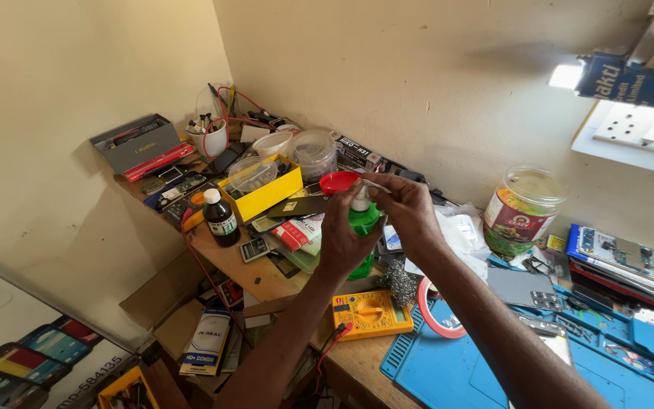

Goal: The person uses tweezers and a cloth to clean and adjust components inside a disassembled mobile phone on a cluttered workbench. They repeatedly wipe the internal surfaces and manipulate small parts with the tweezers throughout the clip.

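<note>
My left hand (342, 244) grips a green plastic pump bottle (362, 221) above the cluttered wooden bench (263, 279). My right hand (409, 212) is on the bottle's white pump top (360, 197), fingers pinching a thin white stick or swab at the nozzle. A red lid (339, 182) lies just behind the bottle. A yellow multimeter (371, 313) and a wad of steel wool (399, 282) lie below my hands.
A dark brown bottle (221, 218) and a yellow box (266, 191) with clear tubs stand to the left. A clear jar (521, 209) stands right. A blue work mat (493, 363) with phone parts covers the right. A grey box (136, 145) sits far left.
</note>
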